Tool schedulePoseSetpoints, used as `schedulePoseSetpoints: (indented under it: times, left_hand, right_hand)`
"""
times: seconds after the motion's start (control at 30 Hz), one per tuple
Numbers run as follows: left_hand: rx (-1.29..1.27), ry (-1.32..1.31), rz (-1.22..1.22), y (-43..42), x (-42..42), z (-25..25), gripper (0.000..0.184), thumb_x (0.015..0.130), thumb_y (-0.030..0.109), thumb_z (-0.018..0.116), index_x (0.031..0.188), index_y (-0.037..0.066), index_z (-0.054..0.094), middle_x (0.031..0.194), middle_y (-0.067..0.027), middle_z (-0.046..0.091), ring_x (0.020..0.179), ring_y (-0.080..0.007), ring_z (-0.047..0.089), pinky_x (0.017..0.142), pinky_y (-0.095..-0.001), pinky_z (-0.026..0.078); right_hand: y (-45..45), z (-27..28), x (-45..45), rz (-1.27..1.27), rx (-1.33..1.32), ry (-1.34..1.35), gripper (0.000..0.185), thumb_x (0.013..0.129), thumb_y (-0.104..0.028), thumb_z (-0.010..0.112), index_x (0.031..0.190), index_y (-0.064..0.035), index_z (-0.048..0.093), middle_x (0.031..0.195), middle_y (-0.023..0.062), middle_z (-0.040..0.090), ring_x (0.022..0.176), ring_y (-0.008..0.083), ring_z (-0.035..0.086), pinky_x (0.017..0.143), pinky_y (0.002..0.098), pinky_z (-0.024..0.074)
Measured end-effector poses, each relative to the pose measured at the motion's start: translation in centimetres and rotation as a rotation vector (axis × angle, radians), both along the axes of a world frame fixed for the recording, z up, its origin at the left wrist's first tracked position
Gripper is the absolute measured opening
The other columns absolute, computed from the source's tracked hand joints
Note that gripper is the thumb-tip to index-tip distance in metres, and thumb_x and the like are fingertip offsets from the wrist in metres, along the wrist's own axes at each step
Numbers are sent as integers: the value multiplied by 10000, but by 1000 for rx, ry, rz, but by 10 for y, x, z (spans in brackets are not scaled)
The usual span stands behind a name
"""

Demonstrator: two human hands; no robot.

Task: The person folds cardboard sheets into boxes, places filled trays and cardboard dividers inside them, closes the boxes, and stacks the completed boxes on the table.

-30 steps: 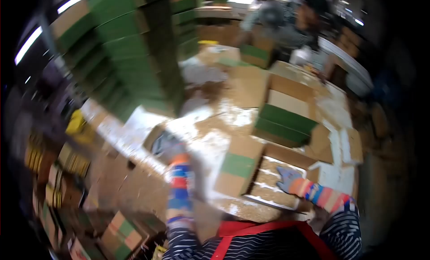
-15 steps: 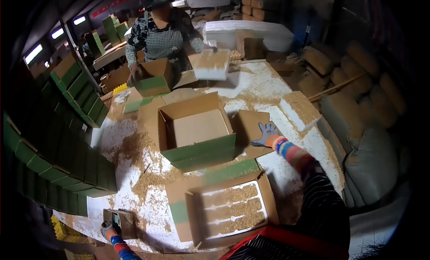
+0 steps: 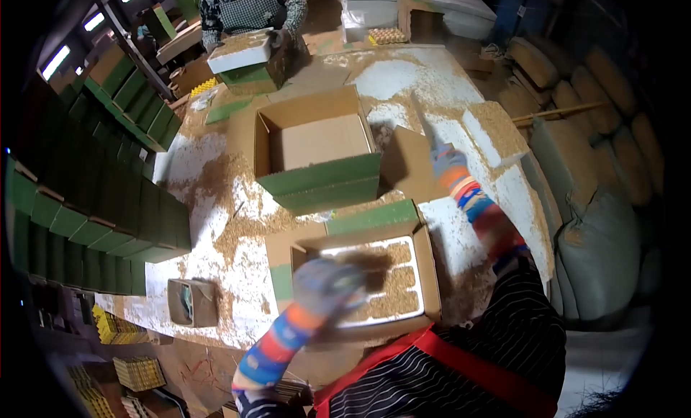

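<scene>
My left hand (image 3: pixel 330 285), in a grey glove and striped sleeve, is over the left side of an open cardboard box (image 3: pixel 430 274). Motion smears its fingers. In that box sits a white foam tray (image 3: pixel 392 315) with rows of brown, bran-like loose material (image 3: pixel 399 280). By the right edge of a flat cardboard piece (image 3: pixel 409 162) is my right hand (image 3: pixel 450 159), also gloved, its fingers drawn together. A thin, blurred greyish strip (image 3: pixel 423 119) reaches forward from it; I cannot make out what it is. A larger open green-and-brown box (image 3: pixel 320 177) stands ahead.
Stacked green boxes (image 3: pixel 93 209) line the left side. A small carton (image 3: pixel 192 303) stands at the table's near left. On the right lie a foam block topped with brown material (image 3: pixel 497 133) and full sacks (image 3: pixel 601 252). Across the table a person (image 3: pixel 252 11) holds another white foam block (image 3: pixel 241 49).
My left hand has left the small carton and moved right over the box. My right hand's spread fingers have drawn together. The other person's foam block has moved left onto a green box.
</scene>
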State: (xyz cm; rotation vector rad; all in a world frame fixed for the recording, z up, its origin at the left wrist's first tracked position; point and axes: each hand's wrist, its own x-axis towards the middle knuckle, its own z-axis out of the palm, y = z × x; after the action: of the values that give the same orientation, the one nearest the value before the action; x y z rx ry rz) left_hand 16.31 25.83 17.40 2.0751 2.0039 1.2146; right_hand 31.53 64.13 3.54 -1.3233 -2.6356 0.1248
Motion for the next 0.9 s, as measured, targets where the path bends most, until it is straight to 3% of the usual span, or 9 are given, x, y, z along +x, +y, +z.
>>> schedulePoseSetpoints:
  times: [0.1,0.2,0.37,0.43,0.47,0.5,0.6,0.77,0.9]
  left_hand:
    - [-589,115,1,19,23,-19,319,714,403,632,813,101,609,751,-115,620,719,-268,595,657,-358,469]
    - [-749,338,102,23,15,-42,383,807,436,511,945,88,592,807,-144,624,746,-307,604,701,-393,470]
    - [-254,-185,147,8,-3,-21,398,815,353,525,1100,75,529,907,-169,609,721,-348,601,672,-385,482]
    - [26,321,167,4,-19,-30,482,800,334,563,1184,56,472,929,-168,601,740,-332,599,682,-371,479]
    - [-336,-367,271,-4,-11,-4,558,799,190,602,1288,56,371,915,-147,622,724,-259,614,657,-334,480]
    - [-507,-382,239,-11,-12,14,612,775,139,595,1319,53,327,1118,-166,544,914,-238,585,799,-329,456]
    - [-258,-291,-31,-22,-32,-23,633,752,99,559,1330,72,302,1268,-172,410,1187,-290,394,981,-339,328]
    - [46,-974,47,-55,-47,-2,700,691,-32,406,1362,49,227,1150,-112,431,968,-186,478,849,-285,426]
    - [-79,-986,-178,-67,-46,-21,713,683,-23,431,1361,46,219,1096,-126,440,969,-195,484,839,-308,443]
  right_hand:
    - [-71,107,23,-38,208,303,323,773,-219,545,1074,-102,552,797,145,618,714,301,596,608,399,458]
    - [-134,153,39,1,237,438,336,728,-125,587,1063,-95,583,772,144,609,704,295,594,599,371,466]
    - [-220,190,44,302,396,755,416,679,-25,583,1088,-107,584,919,129,570,774,281,594,645,322,494]
    - [-240,187,45,361,392,673,489,666,-43,593,1144,-141,560,1020,122,546,789,268,581,658,333,492]
    - [-249,184,43,387,424,653,474,655,-26,587,1117,-131,577,1026,123,540,801,272,588,658,327,498]
    - [-256,179,38,414,458,633,460,644,-9,581,1090,-121,593,1032,124,534,813,276,594,658,322,503]
    - [-269,182,31,416,403,594,500,649,-25,586,1137,-133,569,1011,116,520,825,266,572,670,322,497]
    - [-284,171,23,571,379,553,504,671,-30,575,1162,-142,554,939,106,516,796,256,554,668,340,484]
    - [-287,167,11,540,251,585,490,678,-20,564,1151,-149,557,930,118,513,772,265,556,638,353,475]
